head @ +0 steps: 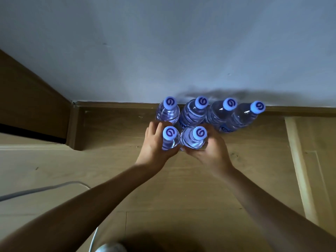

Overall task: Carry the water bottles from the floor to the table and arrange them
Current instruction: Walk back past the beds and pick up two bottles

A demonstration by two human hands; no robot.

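Six water bottles stand upright on the wooden floor (200, 188), near the white wall (163, 51). Four are in a row along the baseboard (118, 106), two in front of them. We hold the front left bottle (170, 138) with our left hand (154, 144), and the front right bottle (195, 138) with our right hand (211, 148). The fingers of both hands are curled around the bottle bodies. The back row (214, 113) is touched by nobody. A grey cable (41, 190) lies on the floor at the left
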